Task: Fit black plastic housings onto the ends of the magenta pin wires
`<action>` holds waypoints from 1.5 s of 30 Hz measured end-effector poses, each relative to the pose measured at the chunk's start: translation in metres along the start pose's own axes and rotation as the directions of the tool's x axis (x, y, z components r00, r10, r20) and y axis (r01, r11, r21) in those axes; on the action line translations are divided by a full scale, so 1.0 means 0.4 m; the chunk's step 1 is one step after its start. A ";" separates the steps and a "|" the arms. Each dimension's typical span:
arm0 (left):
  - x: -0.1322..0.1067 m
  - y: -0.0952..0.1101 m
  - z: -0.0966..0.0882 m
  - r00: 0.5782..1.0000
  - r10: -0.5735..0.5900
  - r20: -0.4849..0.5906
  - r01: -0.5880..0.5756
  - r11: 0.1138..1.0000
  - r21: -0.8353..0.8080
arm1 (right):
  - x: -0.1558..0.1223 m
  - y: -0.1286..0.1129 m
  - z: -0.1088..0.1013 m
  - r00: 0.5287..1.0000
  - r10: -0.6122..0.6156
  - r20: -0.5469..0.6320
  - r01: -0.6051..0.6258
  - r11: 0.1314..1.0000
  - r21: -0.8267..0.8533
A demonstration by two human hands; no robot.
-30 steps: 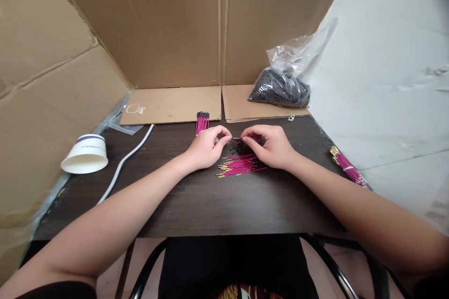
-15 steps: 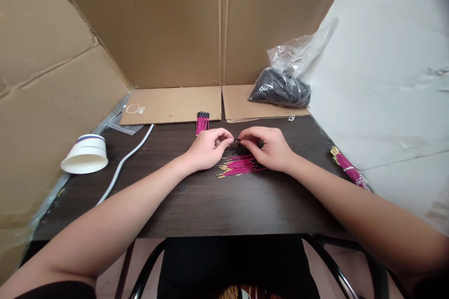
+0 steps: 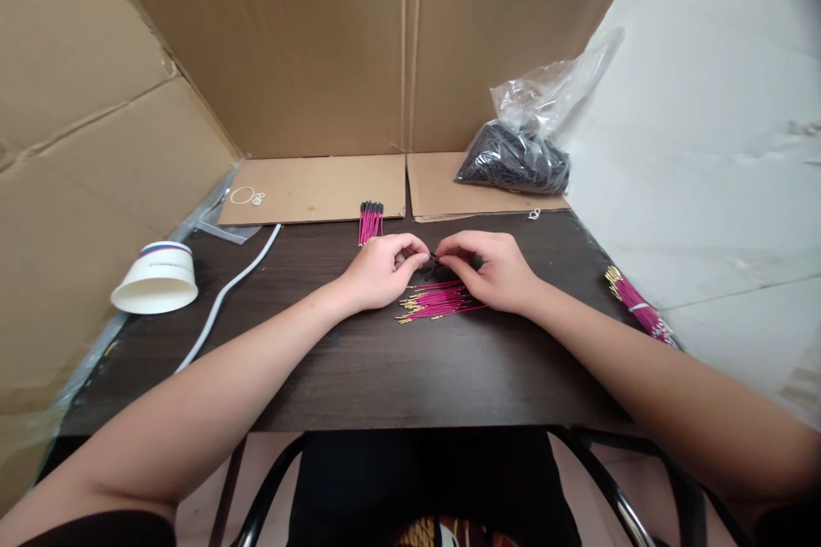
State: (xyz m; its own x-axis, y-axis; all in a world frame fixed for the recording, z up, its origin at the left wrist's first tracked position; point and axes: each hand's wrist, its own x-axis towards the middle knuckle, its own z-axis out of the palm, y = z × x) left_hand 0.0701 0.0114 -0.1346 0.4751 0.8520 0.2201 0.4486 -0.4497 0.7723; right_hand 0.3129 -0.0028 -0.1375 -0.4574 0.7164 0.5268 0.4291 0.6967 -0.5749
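Note:
In the head view my left hand [image 3: 388, 271] pinches a tiny black sleeve [image 3: 432, 256] between thumb and forefinger. Tip to tip with it, my right hand [image 3: 491, 271] pinches what looks like a thin pink wire, mostly hidden by the fingers. Below them on the table lies a loose pile of pink wires [image 3: 440, 301] with gold metal ends, partly under my right hand. A few loose black sleeves [image 3: 428, 273] show between the hands. Behind my left hand is a row of pink wires with black ends [image 3: 370, 224].
A clear bag of black pieces [image 3: 513, 158] rests on cardboard at the back right. A tied bundle of pink wires [image 3: 636, 303] lies at the right edge. A paper cup [image 3: 157, 278] lies tipped at the left, near a white cable [image 3: 227, 295]. Cardboard walls [image 3: 288, 43] enclose the table.
The fingertips have drawn slightly closer together, and less of the black piece and wire shows between them. Otherwise only a slight shift of the camera view is visible.

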 end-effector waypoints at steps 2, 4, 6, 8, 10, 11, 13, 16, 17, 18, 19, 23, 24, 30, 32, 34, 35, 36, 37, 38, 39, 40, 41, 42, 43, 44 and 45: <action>0.000 -0.003 0.002 1.000 0.004 0.000 -0.004 1.000 -0.002 | 0.000 0.001 0.001 1.000 0.006 0.004 -0.006 1.000 -0.001; 0.000 -0.006 0.003 1.000 0.003 -0.002 -0.003 1.000 0.001 | 0.000 0.003 0.003 1.000 0.009 0.003 -0.009 1.000 0.001; -0.001 -0.006 0.003 1.000 0.001 -0.002 -0.001 1.000 0.003 | 0.000 0.002 0.004 1.000 0.005 -0.001 -0.005 1.000 0.007; -0.002 -0.003 0.001 1.000 -0.007 -0.001 0.007 1.000 0.001 | 0.000 0.001 0.003 1.000 0.005 -0.009 -0.005 1.000 0.016; -0.003 0.003 -0.003 1.000 -0.028 -0.013 0.027 0.999 -0.024 | 0.001 -0.001 0.003 0.999 0.029 -0.026 -0.029 0.999 0.031; -0.003 0.005 -0.005 0.999 -0.041 -0.021 0.040 0.998 -0.048 | 0.002 -0.001 0.003 0.998 0.053 -0.039 -0.051 0.998 0.046; -0.004 0.009 -0.007 0.998 -0.063 -0.030 0.060 0.993 -0.098 | 0.003 -0.001 0.004 0.989 0.128 -0.068 -0.119 0.986 0.115; -0.004 0.007 -0.007 0.997 -0.069 -0.023 0.066 0.992 -0.110 | 0.007 0.004 0.008 0.953 0.292 -0.074 -0.251 0.904 0.345; -0.005 0.006 -0.005 0.998 -0.067 -0.018 0.065 0.993 -0.095 | 0.008 0.005 0.009 0.935 0.351 -0.057 -0.292 0.851 0.436; -0.005 0.004 -0.003 0.998 -0.063 -0.012 0.062 0.995 -0.075 | 0.010 0.005 0.010 0.914 0.404 -0.037 -0.327 0.789 0.520; -0.005 0.002 -0.002 0.998 -0.059 -0.005 0.059 0.997 -0.053 | 0.012 0.005 0.010 0.893 0.450 -0.019 -0.353 0.725 0.591; -0.005 -0.001 0.001 1.000 -0.021 -0.004 0.021 1.000 -0.006 | 0.021 -0.001 0.002 0.828 0.559 0.042 -0.384 0.511 0.769; -0.005 -0.001 0.002 1.000 -0.008 -0.004 0.008 1.000 -0.006 | 0.022 -0.002 0.000 0.819 0.570 0.066 -0.388 0.466 0.795; -0.004 -0.002 0.005 0.998 0.054 -0.016 -0.055 0.997 -0.049 | 0.025 -0.012 -0.002 0.786 0.583 0.207 -0.423 0.261 0.868; -0.005 0.000 0.006 0.996 0.083 -0.018 -0.084 0.994 -0.071 | 0.025 -0.014 0.000 0.787 0.569 0.238 -0.428 0.226 0.875; -0.006 0.002 0.008 0.993 0.116 -0.013 -0.117 0.989 -0.086 | 0.024 -0.014 0.001 0.794 0.554 0.249 -0.427 0.218 0.878; -0.007 0.003 0.008 0.991 0.132 -0.007 -0.132 0.987 -0.093 | 0.024 -0.013 0.002 0.799 0.547 0.249 -0.425 0.222 0.877; -0.008 0.005 0.008 0.990 0.144 -0.002 -0.144 0.985 -0.100 | 0.023 -0.012 0.002 0.804 0.540 0.249 -0.425 0.228 0.876; -0.009 0.007 0.007 0.988 0.152 0.002 -0.151 0.983 -0.108 | 0.023 -0.010 0.003 0.809 0.533 0.247 -0.424 0.238 0.874; -0.011 0.009 0.007 0.988 0.155 0.005 -0.153 0.981 -0.116 | 0.022 -0.008 0.005 0.815 0.526 0.244 -0.422 0.250 0.871; -0.013 0.011 0.006 0.988 0.152 0.008 -0.150 0.981 -0.123 | 0.021 -0.006 0.007 0.820 0.520 0.238 -0.420 0.265 0.868; -0.014 0.014 0.006 0.990 0.144 0.013 -0.141 0.981 -0.130 | 0.020 -0.005 0.010 0.825 0.515 0.230 -0.418 0.283 0.864; -0.016 0.016 0.006 0.991 0.131 0.018 -0.127 0.982 -0.138 | 0.019 -0.004 0.013 0.830 0.512 0.223 -0.416 0.301 0.858; -0.018 0.018 0.006 0.993 0.116 0.022 -0.112 0.983 -0.146 | 0.018 -0.003 0.016 0.833 0.510 0.213 -0.415 0.322 0.851; -0.019 0.019 0.007 0.995 0.100 0.024 -0.095 0.984 -0.150 | 0.018 -0.003 0.019 0.836 0.509 0.205 -0.415 0.342 0.843; -0.020 0.019 0.008 0.996 0.084 0.023 -0.079 0.985 -0.151 | 0.017 -0.004 0.021 0.838 0.508 0.201 -0.419 0.361 0.833; -0.021 0.020 0.009 0.997 0.068 0.019 -0.065 0.987 -0.147 | 0.017 -0.005 0.022 0.840 0.505 0.199 -0.423 0.379 0.823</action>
State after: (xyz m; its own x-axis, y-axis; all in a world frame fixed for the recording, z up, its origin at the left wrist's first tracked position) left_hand 0.0724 -0.0003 -0.1326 0.5189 0.8141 0.2609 0.3008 -0.4595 0.8357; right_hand 0.3022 0.0004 -0.1384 -0.3220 0.9463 0.0275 -0.2855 -0.0694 -0.9559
